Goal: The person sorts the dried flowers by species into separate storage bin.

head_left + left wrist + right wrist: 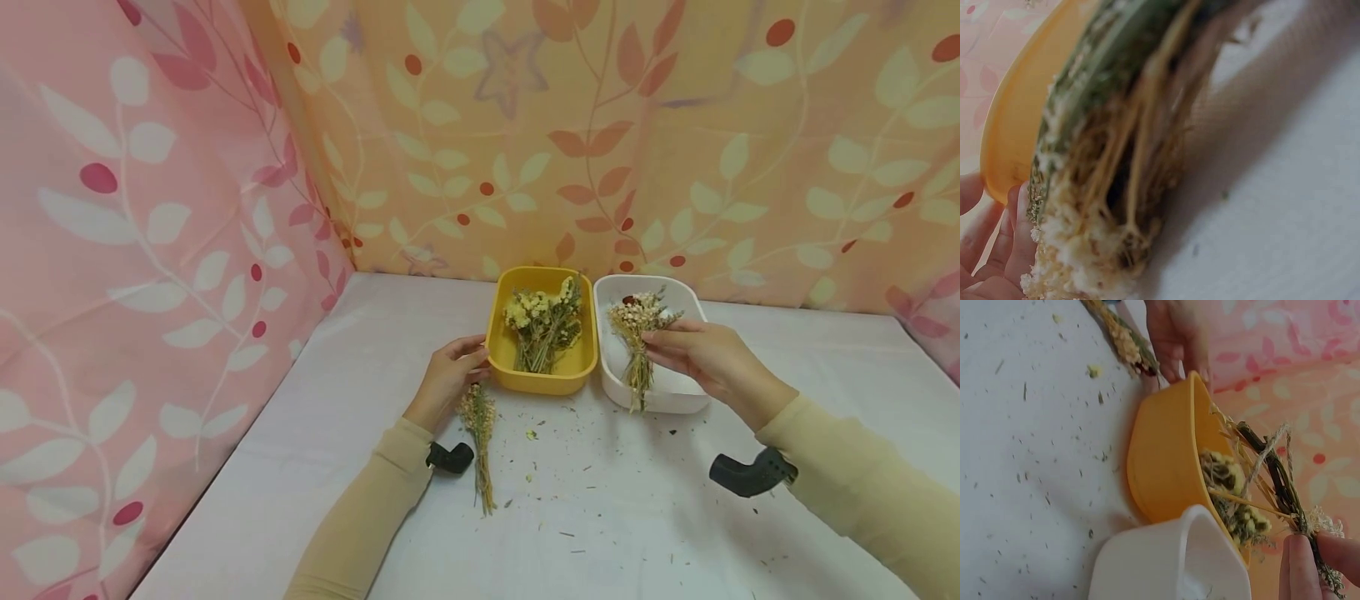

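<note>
My left hand (450,375) holds the left rim of a yellow plastic container (543,384), with dried yellow flowers (543,325) lying inside. Over the white plastic container (682,402), my right hand (701,354) pinches a bunch of dried flowers (639,333) by its stems, pale heads upward. Twine is looped round this bunch (1279,481) in the right wrist view. Another dried bunch (482,450) lies on the table below my left hand; its blurred pale heads (1085,250) fill much of the left wrist view.
Bits of stem and petal (573,533) are scattered over the white tabletop (420,550). The two containers stand side by side near the orange patterned backdrop (465,167). A pink patterned cloth (150,292) hangs on the left. Black wrist mounts (750,473) stick out under the sleeves.
</note>
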Demonstrator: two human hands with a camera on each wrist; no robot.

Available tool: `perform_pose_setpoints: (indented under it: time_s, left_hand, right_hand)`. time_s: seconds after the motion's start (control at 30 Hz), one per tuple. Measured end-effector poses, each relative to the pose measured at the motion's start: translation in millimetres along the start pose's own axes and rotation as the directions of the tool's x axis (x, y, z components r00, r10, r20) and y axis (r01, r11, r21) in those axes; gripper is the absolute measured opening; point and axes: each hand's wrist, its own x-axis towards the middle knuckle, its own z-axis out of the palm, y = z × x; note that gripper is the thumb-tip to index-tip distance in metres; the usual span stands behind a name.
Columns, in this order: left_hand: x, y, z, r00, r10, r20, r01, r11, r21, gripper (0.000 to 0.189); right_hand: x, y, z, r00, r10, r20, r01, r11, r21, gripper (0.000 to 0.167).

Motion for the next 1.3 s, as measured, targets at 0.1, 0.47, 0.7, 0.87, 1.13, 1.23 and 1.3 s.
perform_pose_setpoints:
  time_s: [0.1, 0.47, 0.7, 0.87, 1.13, 1.23, 1.3]
  left_hand:
    - [0.2, 0.0, 0.2, 1.000, 0.001, -0.004, -0.001, 1.000, 0.001, 0.041]
    - [0.5, -2.7, 0.3, 1.000, 0.007, 0.003, -0.007, 1.000, -0.016, 0.039]
    - [-0.7, -2.4, 0.3, 1.000, 0.006, 0.009, -0.006, 1.000, -0.022, 0.039]
    - [-1.3, -1.8, -0.5, 1.000, 0.013, 0.018, -0.012, 1.000, -0.016, 0.041]
    - [-1.2, -1.1, 0.7, 1.000, 0.003, 0.007, -0.003, 1.000, -0.016, 0.040]
    - [-0.6, -1.9, 0.7, 1.000, 0.009, 0.000, -0.009, 1.000, -0.013, 0.039]
    - [-0.2, -2.5, 0.6, 1.000, 0.011, -0.002, -0.011, 1.000, -0.012, 0.039]
  right_hand:
    - [5.6, -3, -3, 1.000, -0.001, -0.015, 0.001, 1.000, -0.003, 0.015]
    - [31.3, -10, -11, 0.997, 0.041, -0.068, -0.036, 0.997, 0.069, 0.010]
    - [47.1, -5, -16, 0.989, 0.087, -0.118, -0.072, 0.990, 0.120, 0.015]
    - [57.6, 3, -20, 0.986, 0.114, -0.125, -0.089, 0.977, 0.193, 0.010]
    - [72.1, 13, -20, 0.977, 0.143, -0.160, -0.112, 0.976, 0.188, 0.011]
    - [76.4, 16, -18, 0.970, 0.151, -0.192, -0.125, 0.982, 0.141, 0.016]
    - [78.6, 18, -17, 0.965, 0.158, -0.209, -0.131, 0.982, 0.138, 0.017]
